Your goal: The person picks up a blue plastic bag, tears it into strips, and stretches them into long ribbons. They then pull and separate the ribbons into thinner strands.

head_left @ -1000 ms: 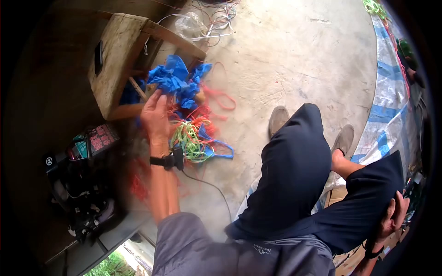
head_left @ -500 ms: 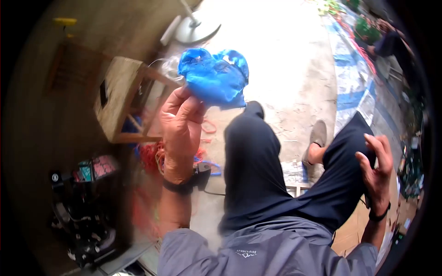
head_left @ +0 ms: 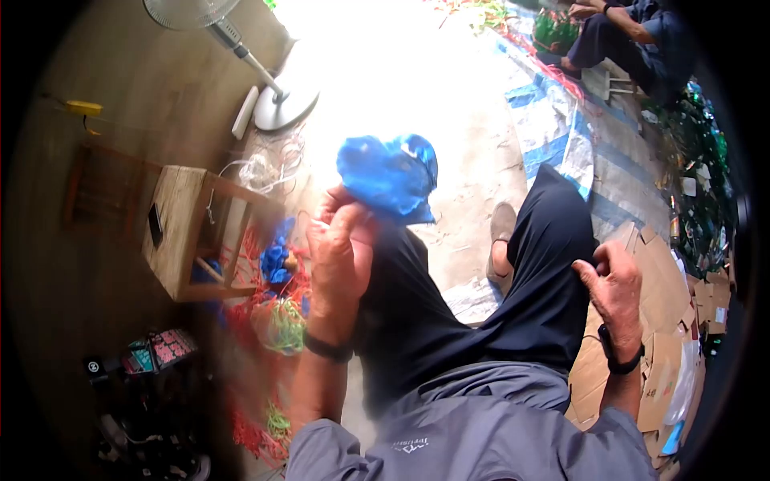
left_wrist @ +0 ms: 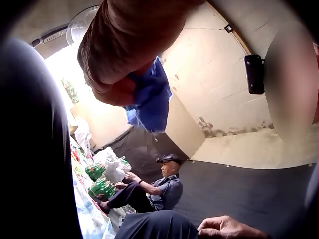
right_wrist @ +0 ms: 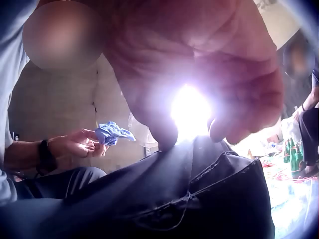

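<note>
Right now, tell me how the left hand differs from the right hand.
The left hand pinches a crumpled blue piece; the right hand appears to hold nothing. The left hand is in the air; the right hand touches the dark trousers. Both wear dark wristbands.

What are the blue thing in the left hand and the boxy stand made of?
Blue thing in the left hand: thin plastic or perhaps cloth, maybe faintly glossy; it looks crumpled, with a ragged edge. Boxy stand: apparently wood with a dull, rough finish, judging by its mottled brown panel and plain bar frame.
</note>
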{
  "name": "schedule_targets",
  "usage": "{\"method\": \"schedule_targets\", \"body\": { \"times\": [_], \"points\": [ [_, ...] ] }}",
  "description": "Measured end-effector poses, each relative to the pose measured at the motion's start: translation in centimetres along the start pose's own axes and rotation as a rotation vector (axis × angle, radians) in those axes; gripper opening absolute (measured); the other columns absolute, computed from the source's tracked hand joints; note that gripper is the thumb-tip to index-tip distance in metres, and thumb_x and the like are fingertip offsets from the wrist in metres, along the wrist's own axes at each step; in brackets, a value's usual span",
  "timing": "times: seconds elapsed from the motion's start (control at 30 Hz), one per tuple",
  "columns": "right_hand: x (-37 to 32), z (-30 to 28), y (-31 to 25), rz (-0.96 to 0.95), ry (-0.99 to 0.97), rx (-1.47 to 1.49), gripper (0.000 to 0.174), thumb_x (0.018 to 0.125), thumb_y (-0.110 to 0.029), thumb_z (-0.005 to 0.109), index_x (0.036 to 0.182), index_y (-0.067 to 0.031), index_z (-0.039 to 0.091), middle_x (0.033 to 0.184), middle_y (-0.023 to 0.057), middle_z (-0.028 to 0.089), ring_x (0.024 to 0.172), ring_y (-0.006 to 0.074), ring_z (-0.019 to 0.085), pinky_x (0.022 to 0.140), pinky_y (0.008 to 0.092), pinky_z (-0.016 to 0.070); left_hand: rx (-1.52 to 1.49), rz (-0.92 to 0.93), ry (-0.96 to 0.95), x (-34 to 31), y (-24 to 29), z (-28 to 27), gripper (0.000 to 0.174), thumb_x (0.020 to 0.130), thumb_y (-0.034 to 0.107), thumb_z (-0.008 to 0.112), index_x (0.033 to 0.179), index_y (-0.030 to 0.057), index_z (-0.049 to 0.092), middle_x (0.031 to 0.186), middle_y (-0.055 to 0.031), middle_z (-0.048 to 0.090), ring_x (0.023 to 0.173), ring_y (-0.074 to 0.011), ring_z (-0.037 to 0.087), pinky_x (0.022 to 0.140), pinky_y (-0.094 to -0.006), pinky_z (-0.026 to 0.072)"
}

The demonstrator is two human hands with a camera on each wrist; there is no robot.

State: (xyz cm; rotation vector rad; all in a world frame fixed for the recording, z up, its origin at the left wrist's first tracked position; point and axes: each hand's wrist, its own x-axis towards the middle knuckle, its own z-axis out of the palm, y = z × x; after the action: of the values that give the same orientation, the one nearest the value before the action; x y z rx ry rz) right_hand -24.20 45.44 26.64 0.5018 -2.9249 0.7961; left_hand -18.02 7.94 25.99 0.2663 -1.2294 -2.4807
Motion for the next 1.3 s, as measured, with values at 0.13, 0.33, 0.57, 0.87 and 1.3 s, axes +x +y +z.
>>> {"method": "schedule_targets", "body": {
  "times": [0.13,0.33,0.57,0.87,1.3],
  "points": [
    [-1.2,0.9,0.3,-0.092,0.021,0.078,0.025,0.084,-0.012,0.072,0.073,-0.0013,0.052,0.065,0.0125,0.052,0.057,0.0296,0.052,0.054,0.0376,0.0392,-0.048,-0.029,0.029,-0.3,-2.0,0.6,0.019,0.089,0.001,0.058,0.108,0.0012,0.059,0.098,-0.0094,0.065,0.09,-0.0205,0.065,0.085,-0.0356,0.0534],
    [-2.2,0.3,-0.6,-0.089,-0.088,0.454,0.025,0.091,-0.008,0.063,0.07,-0.0004,0.05,0.059,-0.0002,0.041,0.056,0.0071,0.038,0.051,0.0276,0.0326,-0.052,-0.025,0.033,-1.3,-3.2,0.4,0.018,0.089,0.0,0.06,0.107,0.0033,0.059,0.099,-0.0077,0.065,0.09,-0.0183,0.064,0.087,-0.0377,0.0529],
    [-4.2,-2.2,0.4,-0.055,-0.365,0.66,0.025,0.087,-0.009,0.061,0.067,-0.0012,0.049,0.058,0.0003,0.041,0.056,0.0071,0.04,0.051,0.027,0.0341,-0.033,-0.035,0.04,-1.9,-4.2,1.0,0.018,0.088,-0.002,0.06,0.105,0.002,0.059,0.097,-0.0077,0.064,0.088,-0.0183,0.063,0.086,-0.0383,0.0537],
    [-11.1,0.5,1.5,-0.162,-1.262,0.567,0.03,0.091,-0.025,0.061,0.074,-0.0007,0.057,0.065,0.0203,0.055,0.059,0.0318,0.057,0.058,0.0396,0.0442,-0.022,0.024,0.074,-1.9,-4.0,3.0,0.019,0.088,-0.005,0.059,0.105,-0.0007,0.057,0.1,-0.0101,0.064,0.09,-0.0207,0.064,0.087,-0.0371,0.0547],
    [0.5,9.0,-9.7,-0.531,-0.381,0.436,0.038,0.088,-0.037,0.066,0.08,-0.0003,0.057,0.073,0.0226,0.062,0.074,0.0423,0.064,0.064,0.0481,0.0502,0.121,0.131,-0.039,0.6,-0.7,10.2,0.018,0.09,-0.002,0.056,0.107,0.0002,0.06,0.103,-0.0114,0.066,0.093,-0.0211,0.065,0.084,-0.0369,0.0543]
  ]
}}
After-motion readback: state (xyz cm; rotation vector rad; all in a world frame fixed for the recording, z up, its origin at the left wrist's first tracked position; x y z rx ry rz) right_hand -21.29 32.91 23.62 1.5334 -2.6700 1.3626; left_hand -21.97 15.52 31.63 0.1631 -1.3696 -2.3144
